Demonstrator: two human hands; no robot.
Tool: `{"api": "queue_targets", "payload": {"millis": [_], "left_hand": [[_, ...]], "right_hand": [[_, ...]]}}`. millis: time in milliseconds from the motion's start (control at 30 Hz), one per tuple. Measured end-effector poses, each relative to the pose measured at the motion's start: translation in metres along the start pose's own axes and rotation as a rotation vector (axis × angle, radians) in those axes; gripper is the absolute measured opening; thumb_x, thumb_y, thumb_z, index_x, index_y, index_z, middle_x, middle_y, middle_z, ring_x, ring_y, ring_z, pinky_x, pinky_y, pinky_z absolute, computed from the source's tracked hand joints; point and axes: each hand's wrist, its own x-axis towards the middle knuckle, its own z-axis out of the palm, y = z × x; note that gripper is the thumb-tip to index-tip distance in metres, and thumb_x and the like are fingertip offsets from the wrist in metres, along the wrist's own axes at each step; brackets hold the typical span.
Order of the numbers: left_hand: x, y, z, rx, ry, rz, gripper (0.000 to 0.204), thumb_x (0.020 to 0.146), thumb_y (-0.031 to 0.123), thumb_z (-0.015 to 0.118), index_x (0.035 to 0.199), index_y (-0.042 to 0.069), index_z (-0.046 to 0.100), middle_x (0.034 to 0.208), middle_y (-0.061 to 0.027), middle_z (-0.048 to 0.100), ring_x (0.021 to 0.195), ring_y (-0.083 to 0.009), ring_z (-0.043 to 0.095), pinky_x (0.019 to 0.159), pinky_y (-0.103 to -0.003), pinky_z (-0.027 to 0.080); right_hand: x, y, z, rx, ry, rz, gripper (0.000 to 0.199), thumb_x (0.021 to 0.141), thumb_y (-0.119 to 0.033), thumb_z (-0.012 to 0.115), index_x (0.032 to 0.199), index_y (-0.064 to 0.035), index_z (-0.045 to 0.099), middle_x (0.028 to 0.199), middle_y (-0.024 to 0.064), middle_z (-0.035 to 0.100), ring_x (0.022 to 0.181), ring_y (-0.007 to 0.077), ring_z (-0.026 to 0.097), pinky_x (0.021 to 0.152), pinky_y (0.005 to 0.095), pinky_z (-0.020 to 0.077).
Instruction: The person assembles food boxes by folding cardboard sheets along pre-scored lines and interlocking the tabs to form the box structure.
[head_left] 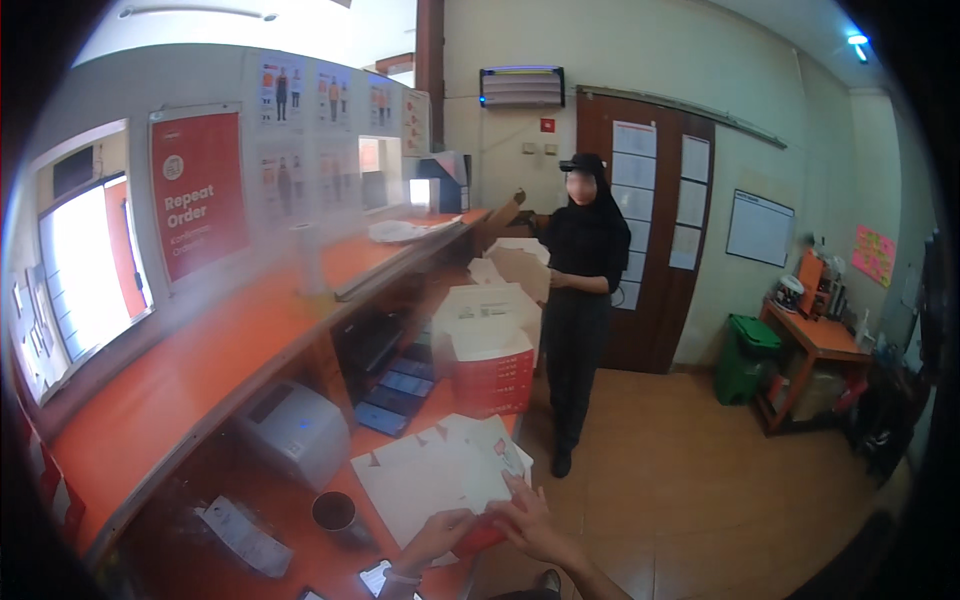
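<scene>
A flat cardboard box blank (pixel 425 470), white inside with red on its outer side, lies at the near right end of the orange counter. My left hand (pixel 440 537) is closed on its near edge, fingers bent beside a red folded part. On the right side of that red part, my right hand (pixel 532 522) grips the cardboard, thumb inward and some fingers stretched along the flap. Just beyond the blank stands a stack of red and white folded cardboard (pixel 490 365). A dark cup (pixel 336 512) stands left of the blank.
A white label printer (pixel 297 432), a paper slip (pixel 245 535) and several dark phones (pixel 398 390) lie along the left, under a raised orange ledge (pixel 220 320). Beyond the stack, a co-worker (pixel 585 260) in black holds brown cardboard (pixel 522 268). A green bin (pixel 748 360) stands far right.
</scene>
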Motion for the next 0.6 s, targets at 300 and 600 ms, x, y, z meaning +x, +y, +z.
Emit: {"api": "queue_targets", "payload": {"millis": [300, 600], "left_hand": [[0.008, 0.036, 0.014, 0.061, -0.013, -0.035, 0.021, 0.086, 0.015, 0.050, 0.097, -0.004, 0.052, 0.085, -0.0075, 0.058, 0.077, -0.0114, 0.055, 0.070, -0.025, 0.045], [0.012, 0.041, 0.013, 0.030, -0.148, -0.082, 0.030, 0.088, 0.025, 0.048, 0.099, -0.003, 0.051, 0.097, -0.0116, 0.058, 0.089, -0.0156, 0.055, 0.078, -0.026, 0.043]], "right_hand": [[-0.011, 0.002, 0.001, -0.037, 0.014, 0.173, 0.030, 0.082, -0.027, 0.052, 0.112, -0.0228, 0.051, 0.137, 0.0130, 0.022, 0.126, 0.0349, 0.023, 0.091, 0.0648, 0.0200], [-0.017, 0.019, 0.007, -0.042, 0.093, 0.164, 0.026, 0.081, -0.020, 0.053, 0.104, -0.0098, 0.055, 0.134, 0.0163, 0.023, 0.119, 0.0340, 0.032, 0.094, 0.0545, 0.0260]]}}
